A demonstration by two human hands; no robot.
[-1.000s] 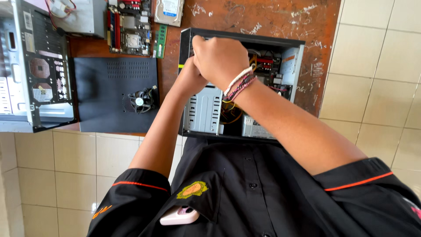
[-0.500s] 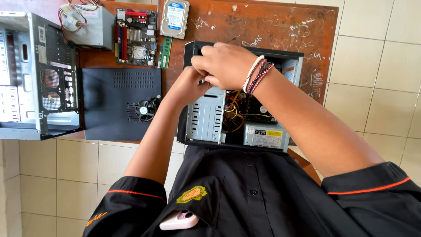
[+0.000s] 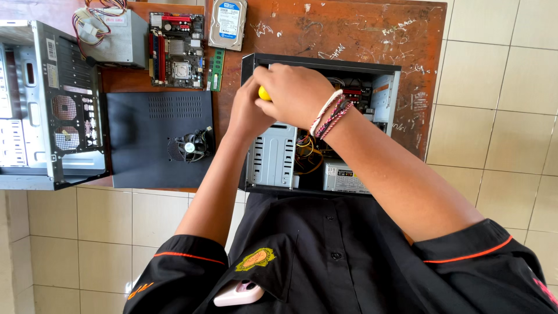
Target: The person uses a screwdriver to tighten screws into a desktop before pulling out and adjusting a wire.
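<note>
An open black computer case (image 3: 383, 72) lies on its side on the brown table, with a metal drive cage (image 3: 272, 158), coloured wires and a power supply (image 3: 343, 177) inside. Both my hands meet over the case's upper left part. My right hand (image 3: 296, 93), with braided bracelets at the wrist, is closed around a yellow tool handle (image 3: 264, 93), most of which is hidden. My left hand (image 3: 247, 113) sits just under it, touching the same spot; its fingers are hidden.
A black side panel (image 3: 145, 157) with a cooler fan (image 3: 190, 146) on it lies left of the case. A second open case (image 3: 46, 104) stands at far left. A power supply (image 3: 113, 38), motherboard (image 3: 177, 49), memory stick (image 3: 217, 70) and hard drive (image 3: 228, 23) lie at the table's back.
The view has tilted so the case sits lower in frame and its inside shows more. My hands stay together at the case's upper left; the yellow handle now shows.
</note>
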